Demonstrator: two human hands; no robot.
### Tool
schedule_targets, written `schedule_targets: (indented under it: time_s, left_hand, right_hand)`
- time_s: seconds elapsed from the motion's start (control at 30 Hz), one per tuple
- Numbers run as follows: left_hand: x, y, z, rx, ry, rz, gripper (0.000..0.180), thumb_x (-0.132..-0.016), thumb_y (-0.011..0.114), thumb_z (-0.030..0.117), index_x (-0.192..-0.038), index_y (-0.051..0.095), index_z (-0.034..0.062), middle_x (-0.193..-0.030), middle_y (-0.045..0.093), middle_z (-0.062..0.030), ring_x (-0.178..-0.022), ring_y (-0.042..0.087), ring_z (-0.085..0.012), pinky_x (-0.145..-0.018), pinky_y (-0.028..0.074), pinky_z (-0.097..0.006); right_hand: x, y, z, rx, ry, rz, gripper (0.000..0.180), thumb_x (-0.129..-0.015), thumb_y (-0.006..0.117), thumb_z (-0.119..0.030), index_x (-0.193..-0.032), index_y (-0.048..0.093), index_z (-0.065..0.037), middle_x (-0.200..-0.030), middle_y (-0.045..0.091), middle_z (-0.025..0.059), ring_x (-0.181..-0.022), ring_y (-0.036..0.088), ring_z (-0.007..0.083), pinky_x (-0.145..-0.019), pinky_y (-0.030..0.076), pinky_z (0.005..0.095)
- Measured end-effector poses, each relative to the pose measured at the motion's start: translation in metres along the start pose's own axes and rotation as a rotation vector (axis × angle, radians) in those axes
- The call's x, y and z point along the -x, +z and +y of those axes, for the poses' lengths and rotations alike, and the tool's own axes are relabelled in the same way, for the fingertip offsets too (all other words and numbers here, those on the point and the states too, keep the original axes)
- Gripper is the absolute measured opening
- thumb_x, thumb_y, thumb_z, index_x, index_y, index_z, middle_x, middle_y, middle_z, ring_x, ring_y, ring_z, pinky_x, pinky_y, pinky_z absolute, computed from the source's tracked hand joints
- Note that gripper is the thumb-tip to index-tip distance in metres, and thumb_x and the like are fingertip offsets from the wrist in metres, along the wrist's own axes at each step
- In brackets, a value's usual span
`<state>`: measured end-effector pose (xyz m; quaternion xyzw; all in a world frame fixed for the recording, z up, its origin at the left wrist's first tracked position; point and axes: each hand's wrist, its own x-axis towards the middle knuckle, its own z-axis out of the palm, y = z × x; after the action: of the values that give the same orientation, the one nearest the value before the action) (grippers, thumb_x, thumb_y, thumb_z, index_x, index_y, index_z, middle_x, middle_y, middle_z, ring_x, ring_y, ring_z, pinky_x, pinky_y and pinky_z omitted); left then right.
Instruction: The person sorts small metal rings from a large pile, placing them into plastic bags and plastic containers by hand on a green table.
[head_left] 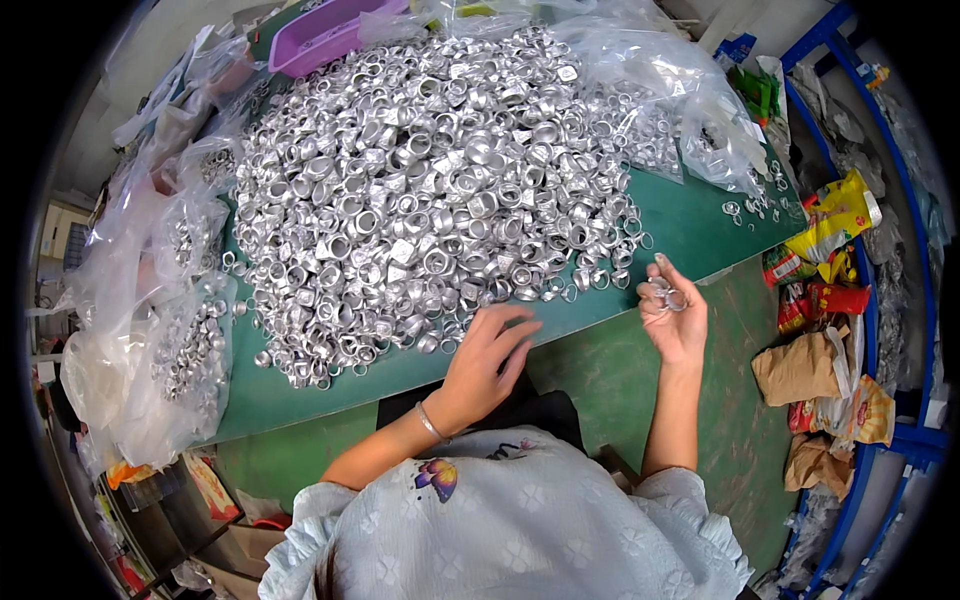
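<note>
1 green tabletop [672, 222] spreads ahead of both hands, most of it left of the right hand's grip. A broad heap of silver-coloured rings [430, 190] covers its middle, forward and left of that grip; its near edge lies just beyond the left hand's fingers. Clear plastic bags flank the heap: 1 bag [130, 345] well to the left of both hands, another bag [640, 62] beyond the right hand, with small rings under and beside it. A purple plastic basin [315, 38] sits at the far side, farthest from the grip. The left hand [484, 358] has its fingers loosely bent and parted, nothing visible between them; a silver bracelet [428, 422] circles its wrist. The right hand [682, 322], palm up near the table edge, curls its fingers around a few held rings [668, 296], their exact count unclear.
</note>
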<state>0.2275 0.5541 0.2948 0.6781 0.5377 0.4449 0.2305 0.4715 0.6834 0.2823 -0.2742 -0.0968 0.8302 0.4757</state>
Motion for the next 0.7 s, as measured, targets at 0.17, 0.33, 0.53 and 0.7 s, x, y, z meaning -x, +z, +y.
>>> schedule_targets:
  time_s: [0.17, 0.33, 0.53, 0.7]
  left_hand:
    - [0.008, 0.004, -0.006, -0.007, -0.001, -0.070, 0.026, -0.074, 0.060, -0.005, -0.099, 0.059, 0.0021, -0.104, 0.055, -0.0114, -0.097, 0.052, -0.0295, -0.082, 0.043, -0.036]
    - [0.013, 0.009, -0.012, 0.029, 0.009, -0.089, 0.025, -0.074, 0.060, -0.006, -0.098, 0.059, 0.0008, -0.100, 0.057, -0.0120, -0.091, 0.054, -0.0295, -0.080, 0.044, -0.035]
    - [0.014, 0.016, -0.017, 0.020, 0.013, -0.072, 0.024, -0.073, 0.060, -0.007, -0.096, 0.060, 0.0004, -0.096, 0.058, -0.0119, -0.084, 0.056, -0.0285, -0.074, 0.046, -0.033]
    - [0.016, 0.019, -0.018, 0.037, 0.023, -0.098, 0.022, -0.074, 0.060, -0.006, -0.095, 0.061, 0.0007, -0.094, 0.058, -0.0112, -0.085, 0.057, -0.0274, -0.075, 0.047, -0.033]
  right_hand:
    - [-0.021, -0.020, -0.037, -0.063, 0.023, -0.177, 0.024, -0.089, 0.048, -0.018, -0.101, 0.056, 0.002, -0.088, 0.055, 0.0101, -0.064, 0.044, 0.0168, -0.048, 0.036, 0.0233]
    - [-0.070, -0.003, -0.084, -0.075, -0.183, -0.026, 0.021, -0.088, 0.051, -0.016, -0.099, 0.057, 0.002, -0.091, 0.056, 0.0116, -0.075, 0.050, 0.0187, -0.056, 0.041, 0.0246]
    - [-0.148, 0.044, -0.143, 0.439, -0.684, 0.217, 0.019, -0.084, 0.059, -0.016, -0.096, 0.059, -0.001, -0.088, 0.059, 0.0084, -0.072, 0.056, 0.0192, -0.059, 0.046, 0.0294]
    - [-0.221, 0.012, -0.178, 1.738, -1.148, 0.529, 0.024, -0.077, 0.061, -0.020, -0.090, 0.063, 0.001, -0.090, 0.062, 0.0171, -0.074, 0.063, 0.0318, -0.067, 0.049, 0.0415]
